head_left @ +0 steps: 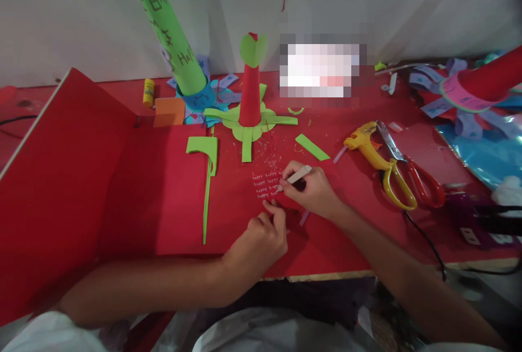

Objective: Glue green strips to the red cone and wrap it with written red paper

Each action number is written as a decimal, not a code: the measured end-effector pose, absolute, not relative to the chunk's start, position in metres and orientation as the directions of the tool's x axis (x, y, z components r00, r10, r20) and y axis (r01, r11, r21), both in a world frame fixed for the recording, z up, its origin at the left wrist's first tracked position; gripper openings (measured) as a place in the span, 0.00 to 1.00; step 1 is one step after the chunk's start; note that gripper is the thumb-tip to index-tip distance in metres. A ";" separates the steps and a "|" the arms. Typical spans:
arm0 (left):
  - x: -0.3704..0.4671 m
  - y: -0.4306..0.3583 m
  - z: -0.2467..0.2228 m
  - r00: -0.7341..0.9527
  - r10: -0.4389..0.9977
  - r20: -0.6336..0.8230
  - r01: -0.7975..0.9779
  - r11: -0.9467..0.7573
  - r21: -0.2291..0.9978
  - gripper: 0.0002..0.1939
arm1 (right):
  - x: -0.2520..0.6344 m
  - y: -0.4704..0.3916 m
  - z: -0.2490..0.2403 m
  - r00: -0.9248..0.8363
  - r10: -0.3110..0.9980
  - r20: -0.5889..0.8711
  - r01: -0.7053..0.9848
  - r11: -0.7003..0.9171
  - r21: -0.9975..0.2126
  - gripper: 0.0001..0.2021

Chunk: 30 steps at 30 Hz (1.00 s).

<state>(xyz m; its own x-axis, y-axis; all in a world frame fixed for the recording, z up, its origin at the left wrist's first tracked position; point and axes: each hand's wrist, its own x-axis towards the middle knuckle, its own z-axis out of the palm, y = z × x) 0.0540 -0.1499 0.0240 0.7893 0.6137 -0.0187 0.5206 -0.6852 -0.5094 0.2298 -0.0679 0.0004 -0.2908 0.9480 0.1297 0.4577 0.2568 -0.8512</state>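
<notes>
The right hand (pixel 312 189) held a pale marker (pixel 299 176) in a closed grip between thumb and fingers, its tip down at the rows of white writing (pixel 267 186), where the word "happy" was repeated on a red surface. The left hand (pixel 265 235) lay just below the rows, fingers curled and fingertips beside the lowest line; whether its grip pinched anything, I cannot tell.

Beyond the writing, on the red worktop (pixel 350 238), a red paper cone (pixel 250 96) stood upright on a green scalloped base (pixel 244 133) with strips spreading outward. A loose green strip (pixel 312 147) lay nearer the right hand. To the right were a yellow glue gun (pixel 367 145) and scissors (pixel 397 153) with one yellow and one red handle, close together. To the left, a green cut piece (pixel 204 148) lay across thin green strips (pixel 207 205). Farther back, a tall green tube (pixel 171 36) with dark lettering leaned in a blue collar (pixel 196 96), with a yellow glue stick (pixel 149 92) near it.
</notes>
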 end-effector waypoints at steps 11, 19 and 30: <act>0.054 -0.150 0.025 0.788 0.616 -0.018 0.520 -0.681 -0.515 0.16 | 0.230 -0.067 0.001 -0.245 0.956 0.160 0.479 0.263 -0.838 0.06; 0.054 -0.150 0.027 0.790 0.613 -0.032 0.513 -0.687 -0.514 0.16 | 0.230 -0.067 0.000 -0.267 0.950 0.160 0.465 0.273 -0.842 0.06; 0.054 -0.149 0.024 0.789 0.614 -0.012 0.521 -0.680 -0.515 0.17 | 0.230 -0.067 0.000 -0.225 0.962 0.157 0.471 0.249 -0.846 0.06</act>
